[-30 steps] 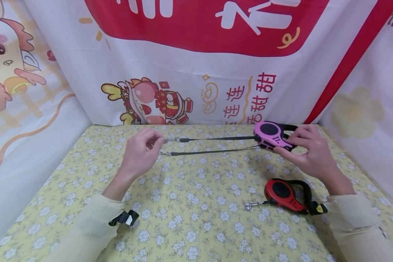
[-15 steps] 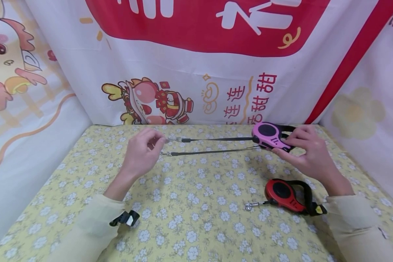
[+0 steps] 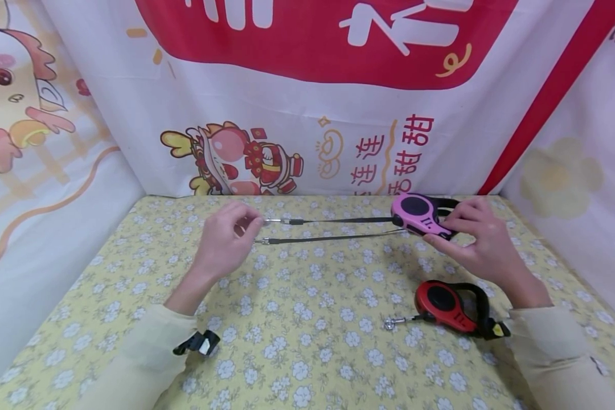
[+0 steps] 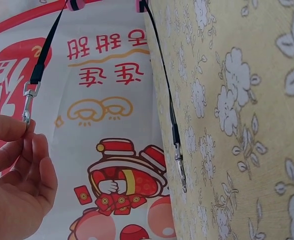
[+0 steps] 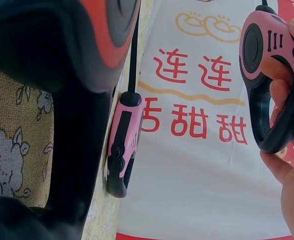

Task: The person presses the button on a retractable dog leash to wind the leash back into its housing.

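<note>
My right hand grips a pink retractable dog leash near its black handle, held above the table. Its black strap runs left to a silver clip, pinched between thumb and forefinger of my left hand. A second pink leash lies on the table below, mostly hidden in the head view behind the held one. From it a strap stretches left, nearly parallel, to a clip on the cloth. A red leash with its own clip lies nearer, left of my right forearm.
A yellow floral cloth covers the table. White printed fabric hangs along the back edge, with more at the left and right sides.
My right hand has brought the held pink leash slightly left and down. My left hand has shifted a little right, still pinching the clip. The red leash stays put.
</note>
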Demonstrator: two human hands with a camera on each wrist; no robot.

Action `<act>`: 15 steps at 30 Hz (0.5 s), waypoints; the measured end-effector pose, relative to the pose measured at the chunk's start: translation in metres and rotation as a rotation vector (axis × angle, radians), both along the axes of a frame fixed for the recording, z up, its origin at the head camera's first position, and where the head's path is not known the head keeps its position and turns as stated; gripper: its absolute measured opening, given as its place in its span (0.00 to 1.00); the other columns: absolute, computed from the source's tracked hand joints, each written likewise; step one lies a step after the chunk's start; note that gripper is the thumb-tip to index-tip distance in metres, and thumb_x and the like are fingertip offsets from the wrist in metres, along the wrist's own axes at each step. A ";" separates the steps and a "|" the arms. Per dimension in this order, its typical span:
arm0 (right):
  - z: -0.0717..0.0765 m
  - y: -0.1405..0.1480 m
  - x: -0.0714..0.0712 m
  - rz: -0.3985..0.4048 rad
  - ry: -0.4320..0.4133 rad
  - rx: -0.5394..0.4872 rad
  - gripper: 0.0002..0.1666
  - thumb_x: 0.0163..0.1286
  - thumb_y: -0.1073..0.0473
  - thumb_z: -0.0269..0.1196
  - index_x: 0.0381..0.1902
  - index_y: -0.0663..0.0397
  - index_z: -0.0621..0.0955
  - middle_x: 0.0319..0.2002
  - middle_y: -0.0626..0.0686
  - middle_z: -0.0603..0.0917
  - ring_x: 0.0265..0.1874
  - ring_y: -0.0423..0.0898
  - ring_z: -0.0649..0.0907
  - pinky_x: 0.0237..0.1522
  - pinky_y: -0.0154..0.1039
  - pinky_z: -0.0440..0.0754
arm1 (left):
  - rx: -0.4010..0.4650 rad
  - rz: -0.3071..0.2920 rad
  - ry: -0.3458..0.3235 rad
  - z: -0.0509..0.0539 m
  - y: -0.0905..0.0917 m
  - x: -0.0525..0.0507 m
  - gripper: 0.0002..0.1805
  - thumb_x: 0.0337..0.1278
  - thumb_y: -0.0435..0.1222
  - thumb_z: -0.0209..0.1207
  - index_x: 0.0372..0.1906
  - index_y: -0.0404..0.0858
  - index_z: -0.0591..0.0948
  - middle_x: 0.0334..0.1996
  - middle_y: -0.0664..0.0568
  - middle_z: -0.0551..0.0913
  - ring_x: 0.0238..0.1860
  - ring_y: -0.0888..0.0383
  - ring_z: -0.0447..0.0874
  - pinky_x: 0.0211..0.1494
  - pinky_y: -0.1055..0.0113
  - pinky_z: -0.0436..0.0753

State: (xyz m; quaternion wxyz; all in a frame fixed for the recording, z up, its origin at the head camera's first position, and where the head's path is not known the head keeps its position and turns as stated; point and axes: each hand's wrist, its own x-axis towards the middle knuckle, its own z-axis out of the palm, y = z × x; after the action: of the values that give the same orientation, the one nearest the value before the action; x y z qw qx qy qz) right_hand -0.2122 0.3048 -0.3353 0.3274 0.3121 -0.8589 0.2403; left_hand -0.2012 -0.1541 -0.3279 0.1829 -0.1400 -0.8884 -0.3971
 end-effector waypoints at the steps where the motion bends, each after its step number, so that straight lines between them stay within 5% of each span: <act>1: 0.000 -0.001 0.000 0.001 -0.001 0.001 0.41 0.67 0.27 0.68 0.30 0.64 0.90 0.32 0.54 0.84 0.44 0.50 0.73 0.43 0.39 0.68 | -0.001 -0.002 -0.003 0.000 0.000 0.000 0.09 0.76 0.37 0.60 0.46 0.37 0.87 0.42 0.47 0.86 0.40 0.53 0.82 0.43 0.68 0.82; 15: 0.000 -0.005 0.002 -0.002 -0.024 0.027 0.24 0.61 0.42 0.79 0.31 0.60 0.91 0.34 0.50 0.84 0.44 0.45 0.73 0.43 0.38 0.69 | -0.001 -0.013 0.017 -0.001 0.001 0.001 0.09 0.75 0.37 0.60 0.45 0.36 0.88 0.40 0.48 0.86 0.39 0.54 0.82 0.43 0.66 0.82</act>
State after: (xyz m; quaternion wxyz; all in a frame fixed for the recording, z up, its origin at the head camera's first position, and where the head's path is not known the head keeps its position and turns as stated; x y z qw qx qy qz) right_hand -0.2099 0.2994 -0.3353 0.3132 0.3128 -0.8661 0.2323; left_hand -0.2002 -0.1533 -0.3287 0.1878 -0.1494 -0.8860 -0.3968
